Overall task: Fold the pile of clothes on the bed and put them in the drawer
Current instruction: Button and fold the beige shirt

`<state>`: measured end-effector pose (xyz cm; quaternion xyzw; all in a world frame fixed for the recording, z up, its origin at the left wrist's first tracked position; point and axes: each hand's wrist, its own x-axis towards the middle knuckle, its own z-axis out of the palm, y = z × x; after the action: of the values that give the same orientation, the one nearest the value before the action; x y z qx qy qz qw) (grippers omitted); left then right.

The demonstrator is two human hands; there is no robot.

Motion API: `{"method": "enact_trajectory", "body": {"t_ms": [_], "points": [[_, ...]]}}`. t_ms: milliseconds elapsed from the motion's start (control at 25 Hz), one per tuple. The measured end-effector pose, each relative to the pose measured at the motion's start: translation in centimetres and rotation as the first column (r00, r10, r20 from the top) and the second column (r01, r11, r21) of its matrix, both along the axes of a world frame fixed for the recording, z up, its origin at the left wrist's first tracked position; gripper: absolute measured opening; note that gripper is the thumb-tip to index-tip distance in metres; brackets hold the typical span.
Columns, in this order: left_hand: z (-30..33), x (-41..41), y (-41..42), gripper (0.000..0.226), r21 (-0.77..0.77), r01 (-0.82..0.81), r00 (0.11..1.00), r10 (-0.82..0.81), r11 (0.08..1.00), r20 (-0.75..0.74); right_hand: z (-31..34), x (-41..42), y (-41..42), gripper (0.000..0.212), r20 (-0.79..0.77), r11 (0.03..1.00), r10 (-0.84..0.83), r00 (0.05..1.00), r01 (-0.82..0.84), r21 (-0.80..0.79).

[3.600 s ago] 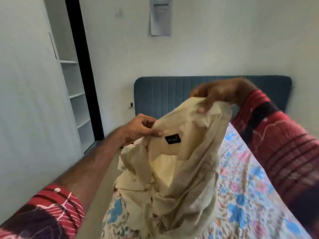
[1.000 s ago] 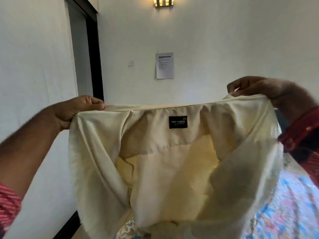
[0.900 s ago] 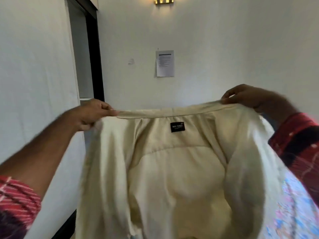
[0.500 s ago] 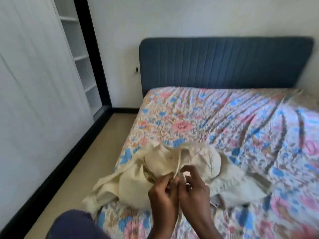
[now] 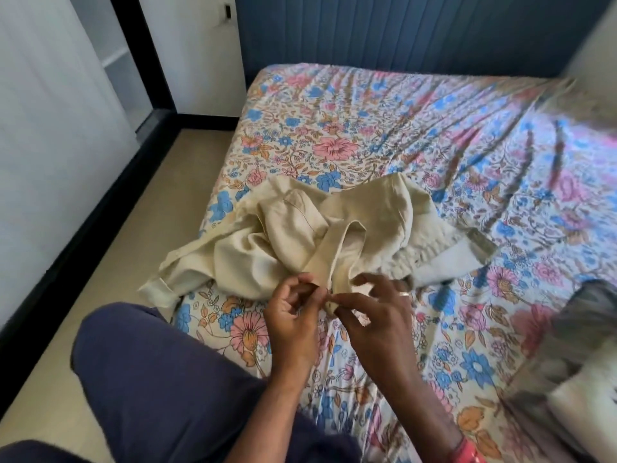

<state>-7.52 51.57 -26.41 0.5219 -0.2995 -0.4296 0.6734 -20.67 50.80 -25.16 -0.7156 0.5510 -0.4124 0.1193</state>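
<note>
Pinching the near collar ends of the crumpled cream cotton shirt (image 5: 320,228), the left hand (image 5: 292,315) and right hand (image 5: 374,315) meet, fingers (image 5: 347,297) curled on the cloth. Its body lies bunched on the floral bed sheet (image 5: 434,135), near-left. Light, limp fabric probably handles best from collar or shoulder seams.

grey garment (image 5: 581,335): blurred, cut off right | shirt (image 5: 300,235) front: bunched, hidden
</note>
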Motion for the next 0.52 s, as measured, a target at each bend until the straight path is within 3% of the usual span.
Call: {"method": "enact_trajectory", "body": {"t_ms": [40, 120, 200, 280, 400, 440, 520], "points": [[0.1, 0.2, 0.2, 0.025, -0.001, -0.013, 0.999, 0.013, 1.0, -0.04, 0.1, -0.3, 0.1, 0.012, -0.079, 0.993, 0.015, 0.997, -0.025, -0.115], [0.3, 0.3, 0.6, 0.023, -0.015, -0.01, 0.997, 0.009, 1.0, -0.08, 0.7, -0.8, 0.4, 0.006, -0.097, 0.964, 0.134, 0.986, -0.152, -0.216], [0.6, 0.3, 0.8, 0.014, -0.045, 0.027, 0.989, -0.033, 0.999, -0.147, 1.3, -0.4, 0.8, 0.007, -0.05, 0.956, 0.206, 0.977, -0.212, -0.202], [0.7, 0.3, 0.8, 0.013, -0.039, 0.065, 0.956, -0.074, 0.997, -0.285, 1.1, 0.4, 1.1, 0.014, 0.016, 0.976, 0.172, 0.985, -0.168, -0.141], [0.1, 0.9, 0.8, 0.038, -0.094, 0.198, 0.839, -0.219, 0.976, -0.498, 0.7, 1.3, 1.5, 0.017, 0.066, 0.985, 0.153, 0.986, -0.147, -0.091], [0.1, 1.1, 0.9, 0.047, -0.125, 0.223, 0.811, -0.255, 0.967, -0.526, 0.7, 1.4, 1.7, 0.019, 0.07, 0.985, 0.152, 0.986, -0.146, -0.089], [-0.1, 1.2, 1.0, 0.038, -0.143, 0.241, 0.812, -0.28, 0.96, -0.513, 0.8, 1.6, 2.1, 0.023, 0.072, 0.987, 0.144, 0.987, -0.138, -0.08]]}}
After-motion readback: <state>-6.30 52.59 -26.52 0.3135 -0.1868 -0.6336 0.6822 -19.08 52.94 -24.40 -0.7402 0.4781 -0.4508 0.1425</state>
